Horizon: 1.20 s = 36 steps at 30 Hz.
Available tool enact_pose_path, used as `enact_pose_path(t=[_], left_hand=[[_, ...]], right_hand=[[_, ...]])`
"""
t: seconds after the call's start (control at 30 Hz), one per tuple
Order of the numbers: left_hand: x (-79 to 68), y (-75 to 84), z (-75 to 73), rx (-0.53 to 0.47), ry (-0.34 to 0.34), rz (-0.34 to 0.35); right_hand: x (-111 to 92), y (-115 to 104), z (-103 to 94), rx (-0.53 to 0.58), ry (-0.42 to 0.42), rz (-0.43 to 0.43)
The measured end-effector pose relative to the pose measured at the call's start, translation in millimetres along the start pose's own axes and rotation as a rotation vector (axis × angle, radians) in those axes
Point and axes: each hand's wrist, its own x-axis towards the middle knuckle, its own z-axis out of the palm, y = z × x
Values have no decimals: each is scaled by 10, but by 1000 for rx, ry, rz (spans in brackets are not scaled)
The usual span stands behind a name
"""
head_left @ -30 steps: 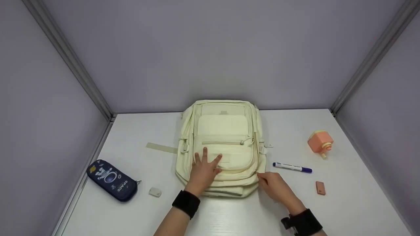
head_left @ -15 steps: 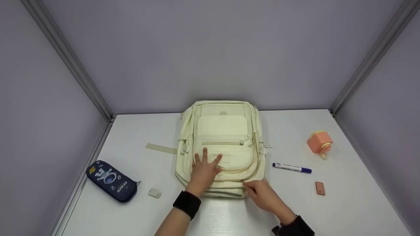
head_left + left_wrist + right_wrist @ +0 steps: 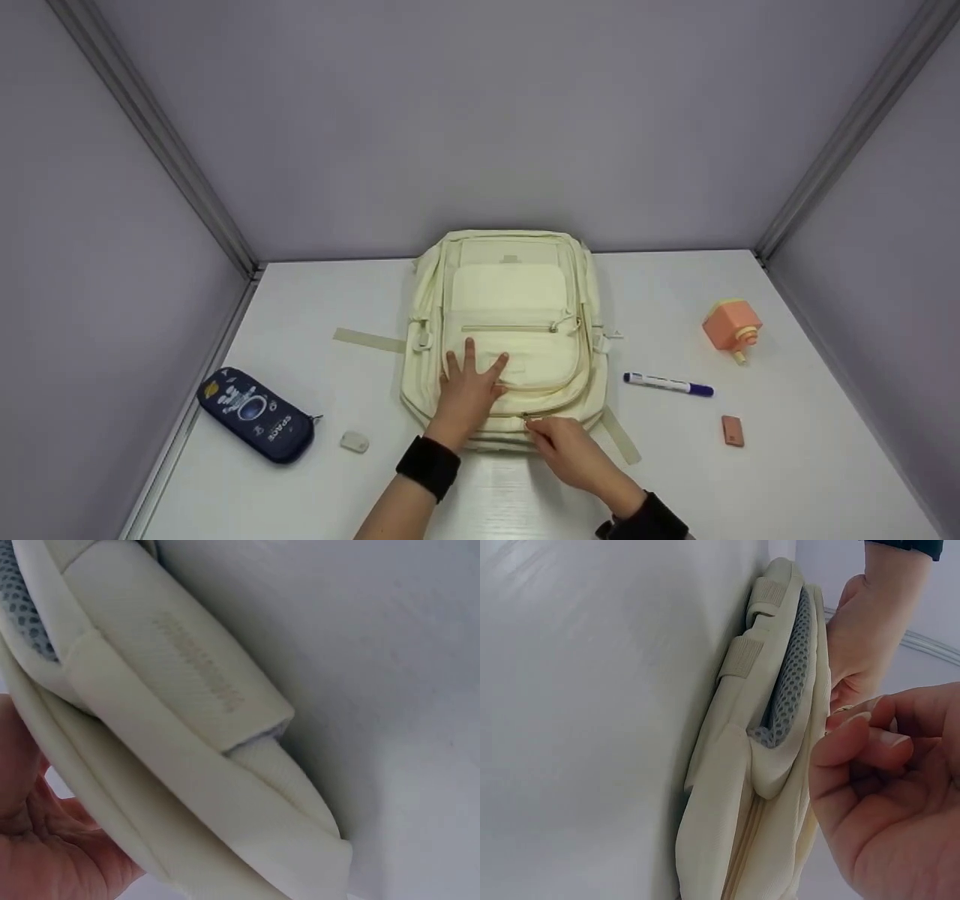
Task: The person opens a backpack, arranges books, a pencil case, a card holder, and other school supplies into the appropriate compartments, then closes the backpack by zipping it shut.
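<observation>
One cream backpack [image 3: 510, 289] lies on a white bench [image 3: 300, 300], its lower front beneath a flat left hand [image 3: 466, 394], fingers apart, while the right hand [image 3: 574, 452] pinches what seems a zip pull [image 3: 526, 421], apparently mid-zipping, calling next for a steady sideways draw.

We see matt, cream woven cloth over the backpack [image 3: 510, 289], with ribbed webbing in its strap [image 3: 369, 340] and coarse grey mesh [image 3: 791, 682] that looks open and rough. To us the table [image 3: 810, 450] is smooth and white, with a soft sheen. The marker [image 3: 667, 384] and the orange block [image 3: 730, 325] look like smooth plastic. We read the wristband [image 3: 427, 469] as dull black cloth, the wall [image 3: 510, 112] as matt, and the rail [image 3: 161, 142] as grey metal.
</observation>
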Motion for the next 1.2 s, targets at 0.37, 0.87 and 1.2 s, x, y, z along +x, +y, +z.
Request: enact_pose_path(t=[0.37, 0.87, 1.2], left_hand=[[-257, 256, -264, -147, 88, 92], [-382, 306, -220, -710, -90, 14], [-400, 273, -148, -664, 0, 24]], right_hand=[[-60, 36, 21, 73, 89, 42], [-47, -68, 145, 306, 13, 50], [-40, -25, -15, -11, 170, -103]])
